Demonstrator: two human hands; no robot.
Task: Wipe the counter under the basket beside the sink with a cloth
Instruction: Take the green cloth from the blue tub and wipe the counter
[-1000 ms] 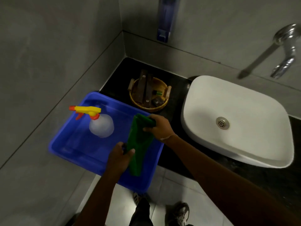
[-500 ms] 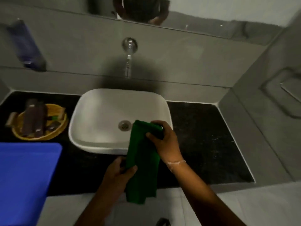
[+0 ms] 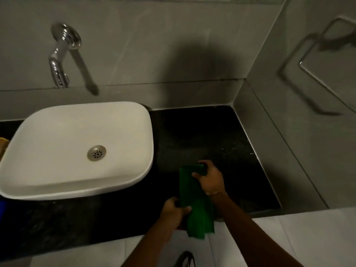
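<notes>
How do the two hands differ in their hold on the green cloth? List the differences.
The right hand pinches the green cloth at its top corner, over the black counter; the left hand grips the cloth's left edge lower down, nearer the counter's front edge. The right hand sits farther from the camera, the left hand closer. Both are closed on the cloth, holding it stretched between them.
</notes>
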